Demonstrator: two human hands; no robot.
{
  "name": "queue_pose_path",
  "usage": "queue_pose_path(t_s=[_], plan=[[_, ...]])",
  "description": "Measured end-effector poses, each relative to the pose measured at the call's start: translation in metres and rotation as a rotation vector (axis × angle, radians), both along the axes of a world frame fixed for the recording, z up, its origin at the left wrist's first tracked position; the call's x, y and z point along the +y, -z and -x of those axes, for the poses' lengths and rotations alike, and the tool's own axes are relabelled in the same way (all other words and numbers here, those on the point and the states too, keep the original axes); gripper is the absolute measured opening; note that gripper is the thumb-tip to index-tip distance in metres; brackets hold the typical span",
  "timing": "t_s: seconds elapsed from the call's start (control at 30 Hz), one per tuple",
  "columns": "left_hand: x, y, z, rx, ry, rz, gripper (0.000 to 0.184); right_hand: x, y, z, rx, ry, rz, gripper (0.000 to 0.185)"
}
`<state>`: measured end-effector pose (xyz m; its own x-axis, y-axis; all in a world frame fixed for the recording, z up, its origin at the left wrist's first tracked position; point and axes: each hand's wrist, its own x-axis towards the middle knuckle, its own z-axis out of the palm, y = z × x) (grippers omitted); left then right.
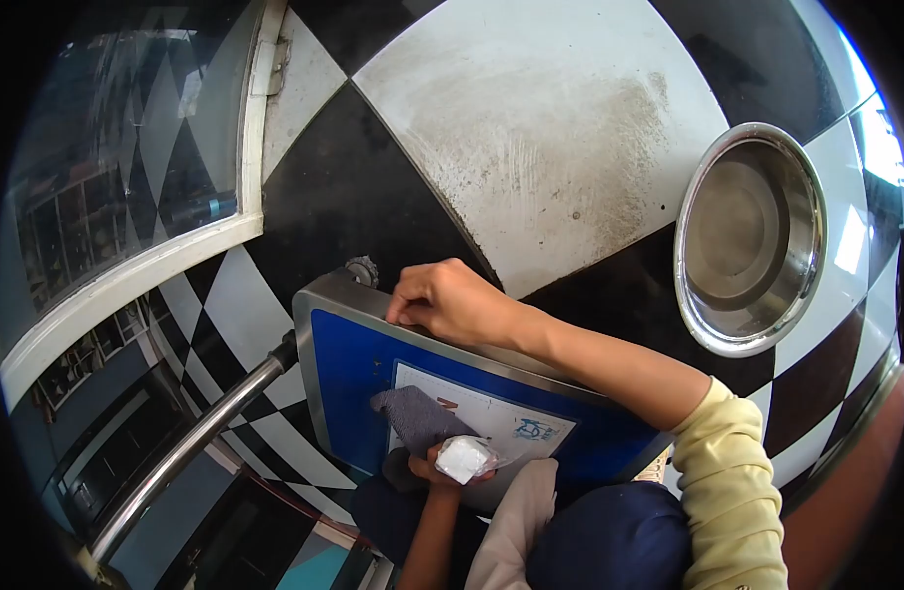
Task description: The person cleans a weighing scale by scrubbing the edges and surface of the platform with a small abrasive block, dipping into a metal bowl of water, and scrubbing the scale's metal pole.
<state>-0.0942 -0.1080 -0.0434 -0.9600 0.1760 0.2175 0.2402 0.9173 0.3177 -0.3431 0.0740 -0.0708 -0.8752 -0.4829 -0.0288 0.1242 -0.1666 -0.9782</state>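
A blue panel [346, 359] with a grey metal rim lies tilted in front of me, with a white printed sheet [540, 425] on its face. My right hand [442, 298] is at the rim's upper edge, its fingers bent and pinched together there; what is between the tips, if anything, is hidden. Below it, my left hand [438, 470] is closed around a grey cloth [419, 418] and a white block [465, 459] in clear plastic. The cloth hangs over the printed sheet.
To the right stands a round steel basin [742, 236], seemingly with water in it. A metal pole [201, 438] runs from the panel to the lower left. A white-framed glass door [137, 261] is at left. Dirt smudges a white floor tile [550, 118].
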Motion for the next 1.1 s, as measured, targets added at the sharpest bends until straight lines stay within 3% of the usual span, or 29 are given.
queue_pose_path(t_s=[0.17, 0.27, 0.43, 0.7, 0.93, 1.1], plan=[[-0.003, 0.002, 0.000, 0.002, -0.003, -0.007, 0.065, 0.106, -0.012, -0.070, -0.169, -0.097, -0.226, 0.006], [-0.004, 0.003, 0.001, 0.002, -0.009, -0.011, 0.065, 0.118, -0.013, -0.080, -0.244, -0.052, -0.238, 0.006], [-0.005, 0.001, 0.005, 0.016, 0.006, 0.005, 0.065, 0.026, 0.012, -0.018, -0.032, -0.028, -0.155, 0.009], [0.000, 0.003, 0.008, 0.030, 0.007, 0.005, 0.065, 0.126, -0.009, -0.085, -0.260, -0.066, -0.291, 0.008], [0.011, -0.002, 0.009, 0.077, 0.030, 0.066, 0.066, 0.057, 0.005, -0.041, -0.088, -0.021, -0.178, 0.008], [0.012, 0.000, 0.007, 0.052, 0.001, 0.039, 0.066, 0.164, -0.023, -0.104, -0.199, -0.125, -0.291, 0.009]])
